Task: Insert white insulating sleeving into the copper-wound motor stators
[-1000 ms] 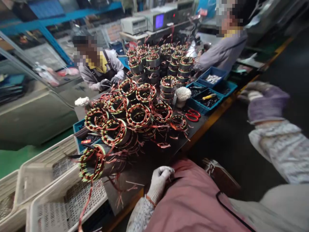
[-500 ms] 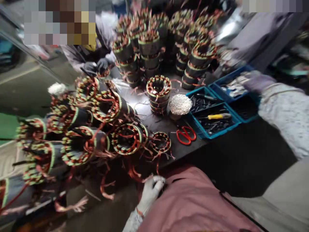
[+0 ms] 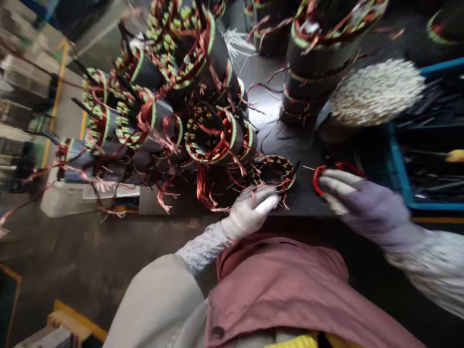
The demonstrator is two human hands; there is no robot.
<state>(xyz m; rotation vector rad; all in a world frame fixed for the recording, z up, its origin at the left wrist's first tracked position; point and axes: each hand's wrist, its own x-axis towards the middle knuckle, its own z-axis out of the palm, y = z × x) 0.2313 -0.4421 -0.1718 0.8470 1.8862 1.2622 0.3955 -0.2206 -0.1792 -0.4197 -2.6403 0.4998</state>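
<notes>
— Nearest to the camera?
— Pink apron (image 3: 275,290) with a dark button (image 3: 217,332), and a pale grey sleeve (image 3: 159,299) on the left arm.

— Left hand (image 3: 250,212)?
— In a white glove, fingers pressed together and pointing forward. Resting at the near edge of a small wound stator ring (image 3: 273,173), with loose copper wires (image 3: 263,193) across the fingers. No clear pinch, though impossible to tell for certain.

— And the ring itself?
— Flat on the dark workbench (image 3: 308,145), just ahead of the left hand and left of the scissors.

— Right hand (image 3: 369,208)?
— In a purple glove, fingers slightly spread and reaching over red-handled scissors (image 3: 321,179). Touching or gripping those handles? Impossible to tell.

— Farther out?
— Just past the scissors, a blue tray (image 3: 397,164) holding dark tools and a yellow-handled tool (image 3: 455,155). Beside it, a bristling white bundle (image 3: 377,92). Upright, a stack of wound stators (image 3: 319,63). To the left, more stators (image 3: 213,135) on their sides, trailing copper wires. Beyond the bench, a concrete floor (image 3: 72,251) with a yellow line (image 3: 54,121).
</notes>
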